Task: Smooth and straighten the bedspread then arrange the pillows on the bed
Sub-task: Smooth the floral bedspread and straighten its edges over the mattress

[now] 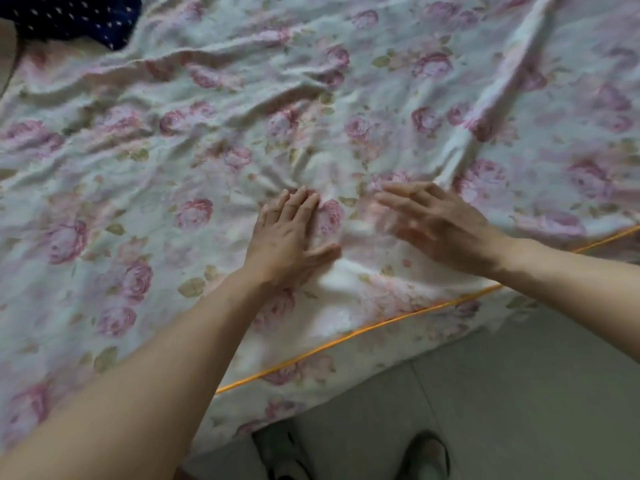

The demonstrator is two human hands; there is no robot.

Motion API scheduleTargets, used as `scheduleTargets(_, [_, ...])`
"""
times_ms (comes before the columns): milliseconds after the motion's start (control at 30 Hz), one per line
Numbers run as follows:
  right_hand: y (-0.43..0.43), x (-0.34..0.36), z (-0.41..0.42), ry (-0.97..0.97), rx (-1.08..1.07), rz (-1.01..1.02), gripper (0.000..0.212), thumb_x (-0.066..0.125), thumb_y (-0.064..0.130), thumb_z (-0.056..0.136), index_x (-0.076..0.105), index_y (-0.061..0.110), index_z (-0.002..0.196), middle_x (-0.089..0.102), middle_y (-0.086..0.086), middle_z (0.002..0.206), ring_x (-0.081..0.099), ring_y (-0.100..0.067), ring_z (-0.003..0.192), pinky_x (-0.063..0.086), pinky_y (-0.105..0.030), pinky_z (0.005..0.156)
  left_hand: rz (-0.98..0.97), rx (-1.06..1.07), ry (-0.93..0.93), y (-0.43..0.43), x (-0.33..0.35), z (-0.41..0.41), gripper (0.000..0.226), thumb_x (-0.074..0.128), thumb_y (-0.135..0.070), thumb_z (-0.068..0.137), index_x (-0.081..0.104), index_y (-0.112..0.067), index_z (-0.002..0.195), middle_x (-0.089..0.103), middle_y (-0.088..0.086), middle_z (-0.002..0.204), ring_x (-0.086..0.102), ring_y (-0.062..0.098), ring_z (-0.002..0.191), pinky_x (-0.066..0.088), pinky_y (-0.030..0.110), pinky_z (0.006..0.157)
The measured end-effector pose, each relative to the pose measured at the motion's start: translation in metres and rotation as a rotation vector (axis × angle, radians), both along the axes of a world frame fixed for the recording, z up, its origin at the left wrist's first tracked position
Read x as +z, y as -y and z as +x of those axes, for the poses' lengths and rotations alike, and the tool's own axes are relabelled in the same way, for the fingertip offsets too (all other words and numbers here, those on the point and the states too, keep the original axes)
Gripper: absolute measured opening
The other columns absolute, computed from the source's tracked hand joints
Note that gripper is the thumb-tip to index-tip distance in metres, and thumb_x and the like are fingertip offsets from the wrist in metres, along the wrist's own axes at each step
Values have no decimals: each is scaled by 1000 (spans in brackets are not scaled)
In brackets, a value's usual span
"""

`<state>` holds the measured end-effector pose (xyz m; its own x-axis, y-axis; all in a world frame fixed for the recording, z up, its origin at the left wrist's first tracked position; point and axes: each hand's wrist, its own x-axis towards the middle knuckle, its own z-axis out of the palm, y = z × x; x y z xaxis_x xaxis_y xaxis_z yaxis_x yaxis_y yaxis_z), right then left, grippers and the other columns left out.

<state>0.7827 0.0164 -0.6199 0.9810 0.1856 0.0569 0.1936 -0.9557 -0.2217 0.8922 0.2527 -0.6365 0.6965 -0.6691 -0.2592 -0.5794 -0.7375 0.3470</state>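
Observation:
A white bedspread (pixel 214 140) printed with pink roses covers the bed and is full of wrinkles, with a long fold running up at the right. My left hand (pixel 285 237) lies flat on the cloth near the bed's near edge, fingers straight and together. Just to its right, my right hand (pixel 440 223) is spread flat over the cloth, blurred. Neither hand holds anything. An orange piping line (pixel 363 330) marks the bed's edge below my hands. No pillow can be made out for certain.
A dark blue dotted fabric (pixel 76 15) lies at the far left corner of the bed. Grey floor tiles (pixel 502 393) run along the near side, where my two feet in slippers (pixel 356 455) stand.

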Motion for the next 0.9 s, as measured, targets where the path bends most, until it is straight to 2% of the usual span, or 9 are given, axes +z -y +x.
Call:
scheduleTargets(100, [-9, -4, -17, -5, 201, -58, 54, 55, 41, 88, 46, 22, 137, 50, -4, 140, 51, -27, 117, 48, -41, 87, -69, 45, 109, 5, 1, -2, 78, 64, -60, 77, 38, -26, 143, 33, 1, 151, 25, 25, 139, 21, 38, 113])
scheduleTargets(167, [-9, -7, -23, -119, 37, -84, 60, 56, 48, 82, 44, 23, 135, 51, -3, 134, 48, -27, 117, 44, -42, 85, -52, 78, 114, 14, 6, -4, 58, 68, -51, 78, 53, -24, 127, 47, 5, 135, 39, 29, 124, 32, 38, 100])
scheduleTargets(233, [-4, -5, -18, -176, -107, -33, 45, 60, 40, 82, 53, 18, 120, 53, -6, 119, 49, -30, 112, 42, -39, 80, -24, 75, 88, 24, 10, -5, 32, 66, -40, 84, 60, -17, 106, 58, 8, 117, 50, 29, 109, 39, 37, 84])
scheduleTargets(300, [-3, -2, -11, -204, -60, -60, 20, 58, 25, 88, 55, 15, 105, 54, -6, 106, 51, -28, 104, 35, -33, 66, 13, 54, 96, 33, 12, -8, 21, 62, -35, 89, 60, -14, 91, 63, 9, 103, 56, 31, 98, 42, 36, 72])
scheduleTargets(500, [-3, 8, -16, -132, -259, -21, 19, 48, 32, 95, 51, 15, 104, 55, -6, 107, 59, -34, 90, 35, -34, 60, -183, 189, 195, 32, 13, -34, 18, 59, -30, 92, 51, -14, 91, 55, 4, 92, 53, 27, 83, 36, 33, 62])
scheduleTargets(567, [-5, 6, -34, -24, -157, 62, 26, 46, 39, 94, 52, 15, 98, 55, -6, 99, 60, -33, 80, 39, -34, 54, -351, 27, 118, 28, 16, -52, 25, 64, -37, 88, 52, -18, 79, 48, -6, 69, 46, 18, 63, 33, 30, 55])
scheduleTargets(633, [-9, 9, -52, 52, 59, 98, 31, 46, 42, 93, 58, 13, 90, 56, -6, 89, 58, -29, 70, 41, -33, 48, -323, -201, -21, 19, 23, -69, 40, 58, -55, 86, 47, -24, 63, 38, -11, 50, 37, 9, 49, 28, 27, 49])
scheduleTargets(733, [-14, 1, -73, 9, 299, -37, 29, 54, 43, 91, 63, 16, 91, 57, -4, 88, 58, -24, 76, 48, -36, 55, -129, -422, -78, 3, 24, -81, 48, 54, -72, 75, 53, -25, 65, 49, -14, 55, 44, 4, 51, 33, 22, 46])
scheduleTargets(900, [-34, -8, -76, -80, 196, -71, 19, 74, 27, 76, 63, 18, 89, 60, -2, 85, 59, -26, 80, 45, -35, 63, -38, -325, -34, -14, 31, -86, 15, 71, -39, 76, 62, -27, 79, 59, -11, 72, 60, 16, 71, 43, 26, 56])
